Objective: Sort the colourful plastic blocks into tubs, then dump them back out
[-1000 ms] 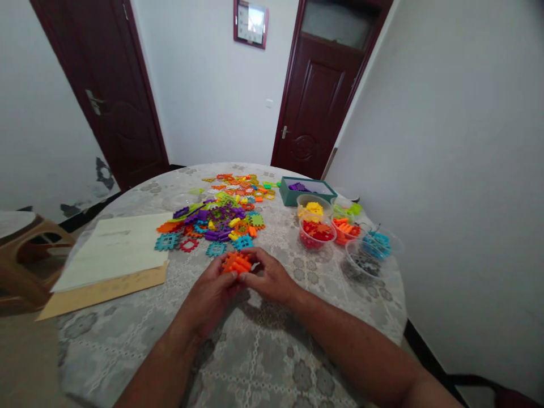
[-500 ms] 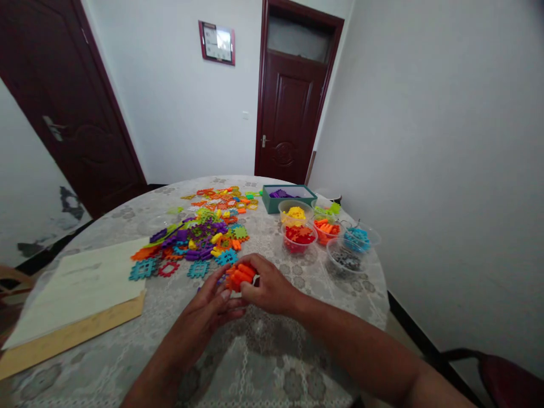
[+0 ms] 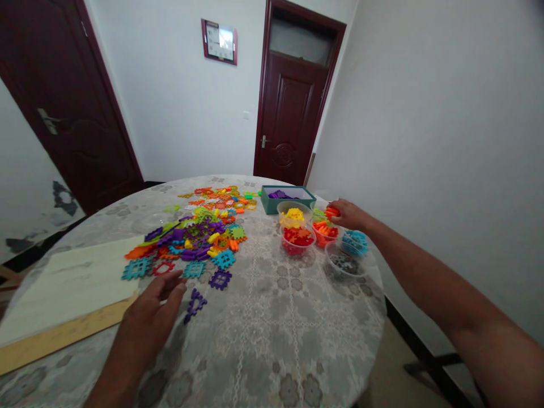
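Orange pieces are gripped by the right hand, by which they are held above the clear bowls, just behind the bowl where orange sticks are kept. Red pieces, yellow pieces, blue pieces and grey pieces are contained in the bowls around it. Beside them a green box is partly filled with purple pieces.

The left hand is held open, its thumb parted from its bent fingers, near a teal square and a purple triangle. A purple square is placed farther right. Behind these, a mixed pile is spread over the patterned cloth.
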`<move>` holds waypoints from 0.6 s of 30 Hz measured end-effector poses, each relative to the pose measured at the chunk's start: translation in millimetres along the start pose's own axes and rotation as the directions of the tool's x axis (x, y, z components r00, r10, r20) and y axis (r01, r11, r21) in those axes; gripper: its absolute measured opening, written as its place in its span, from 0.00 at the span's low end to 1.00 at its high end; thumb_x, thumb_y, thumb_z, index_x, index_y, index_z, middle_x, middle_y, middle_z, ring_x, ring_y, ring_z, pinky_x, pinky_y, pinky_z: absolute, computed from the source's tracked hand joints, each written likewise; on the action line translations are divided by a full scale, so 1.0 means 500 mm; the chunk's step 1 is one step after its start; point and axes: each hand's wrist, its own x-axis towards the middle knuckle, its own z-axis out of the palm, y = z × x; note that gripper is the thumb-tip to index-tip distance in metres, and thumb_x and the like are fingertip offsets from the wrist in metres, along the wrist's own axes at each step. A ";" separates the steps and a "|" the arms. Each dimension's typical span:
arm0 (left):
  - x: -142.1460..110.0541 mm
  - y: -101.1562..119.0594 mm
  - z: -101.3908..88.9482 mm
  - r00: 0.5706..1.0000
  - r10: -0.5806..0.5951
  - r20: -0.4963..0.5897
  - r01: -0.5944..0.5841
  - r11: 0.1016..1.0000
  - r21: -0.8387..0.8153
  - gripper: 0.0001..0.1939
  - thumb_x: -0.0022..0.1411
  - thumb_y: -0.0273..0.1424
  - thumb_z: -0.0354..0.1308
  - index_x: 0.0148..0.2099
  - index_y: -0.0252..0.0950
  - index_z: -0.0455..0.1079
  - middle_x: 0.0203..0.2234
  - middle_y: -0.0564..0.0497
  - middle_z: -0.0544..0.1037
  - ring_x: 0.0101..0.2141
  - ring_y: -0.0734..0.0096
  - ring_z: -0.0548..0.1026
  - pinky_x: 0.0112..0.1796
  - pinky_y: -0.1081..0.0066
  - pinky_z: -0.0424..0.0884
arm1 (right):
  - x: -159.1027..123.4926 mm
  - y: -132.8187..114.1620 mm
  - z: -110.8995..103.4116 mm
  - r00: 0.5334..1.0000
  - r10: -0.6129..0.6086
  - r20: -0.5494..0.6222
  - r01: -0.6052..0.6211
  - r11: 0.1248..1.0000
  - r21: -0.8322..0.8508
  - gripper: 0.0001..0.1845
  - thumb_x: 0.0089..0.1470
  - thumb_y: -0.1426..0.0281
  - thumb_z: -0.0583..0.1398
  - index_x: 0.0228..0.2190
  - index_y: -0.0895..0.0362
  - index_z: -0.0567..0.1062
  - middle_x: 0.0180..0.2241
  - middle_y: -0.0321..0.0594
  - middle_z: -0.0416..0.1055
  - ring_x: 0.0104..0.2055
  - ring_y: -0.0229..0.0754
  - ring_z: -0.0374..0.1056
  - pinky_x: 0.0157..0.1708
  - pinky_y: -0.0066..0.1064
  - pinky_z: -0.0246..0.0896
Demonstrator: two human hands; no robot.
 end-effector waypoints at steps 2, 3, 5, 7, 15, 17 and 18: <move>0.000 0.002 -0.006 1.000 -0.022 0.015 0.020 0.993 0.117 0.22 0.65 0.46 0.57 0.55 0.43 0.75 0.51 0.44 0.84 0.47 0.51 0.84 0.53 0.56 0.77 | 0.014 0.029 0.014 0.998 0.010 0.068 -0.008 1.000 -0.029 0.26 0.56 0.73 0.63 0.57 0.61 0.77 0.53 0.54 0.76 0.53 0.49 0.71 0.56 0.32 0.61; -0.001 0.004 -0.006 0.999 -0.029 0.016 0.026 0.987 0.158 0.22 0.65 0.47 0.56 0.55 0.43 0.75 0.51 0.45 0.84 0.47 0.51 0.83 0.53 0.57 0.76 | 0.019 0.038 0.022 0.996 0.015 0.089 -0.012 0.999 -0.032 0.25 0.56 0.73 0.64 0.56 0.61 0.78 0.53 0.55 0.76 0.52 0.49 0.71 0.55 0.32 0.61; -0.003 0.009 -0.005 1.000 -0.022 0.017 0.018 0.980 0.196 0.22 0.65 0.47 0.54 0.54 0.43 0.76 0.50 0.45 0.85 0.46 0.51 0.84 0.52 0.58 0.76 | 0.026 0.051 0.040 0.992 0.025 0.122 -0.022 0.999 -0.031 0.24 0.55 0.73 0.65 0.54 0.61 0.80 0.52 0.55 0.77 0.51 0.49 0.72 0.53 0.31 0.62; -0.005 0.011 -0.002 1.000 -0.009 0.023 0.004 0.977 0.214 0.22 0.65 0.47 0.54 0.53 0.43 0.76 0.48 0.45 0.85 0.45 0.51 0.84 0.50 0.58 0.76 | 0.031 0.060 0.057 0.988 0.041 0.150 -0.037 0.999 -0.028 0.24 0.55 0.73 0.65 0.53 0.61 0.80 0.51 0.55 0.79 0.50 0.49 0.73 0.51 0.31 0.63; -0.008 0.013 -0.007 1.000 0.007 0.018 -0.012 0.955 0.298 0.22 0.65 0.47 0.50 0.52 0.41 0.75 0.47 0.44 0.85 0.43 0.52 0.84 0.52 0.58 0.75 | 0.028 0.074 0.083 0.981 0.110 0.162 -0.111 0.994 -0.001 0.17 0.56 0.69 0.65 0.48 0.59 0.82 0.49 0.53 0.82 0.47 0.49 0.76 0.47 0.32 0.65; -0.011 0.016 -0.010 1.000 0.015 0.016 -0.019 0.954 0.298 0.23 0.65 0.46 0.50 0.52 0.40 0.75 0.47 0.42 0.85 0.44 0.51 0.84 0.52 0.58 0.75 | 0.023 0.071 0.081 0.982 0.111 0.151 -0.114 0.993 0.014 0.17 0.55 0.69 0.65 0.47 0.58 0.83 0.49 0.51 0.82 0.47 0.49 0.76 0.48 0.32 0.66; -0.014 0.018 -0.010 1.000 0.024 0.013 -0.027 0.957 0.289 0.23 0.65 0.46 0.50 0.52 0.40 0.75 0.47 0.42 0.85 0.45 0.52 0.83 0.53 0.59 0.75 | 0.021 0.070 0.080 0.984 0.108 0.145 -0.112 0.993 0.022 0.17 0.55 0.70 0.65 0.47 0.57 0.83 0.49 0.50 0.82 0.47 0.48 0.77 0.48 0.32 0.66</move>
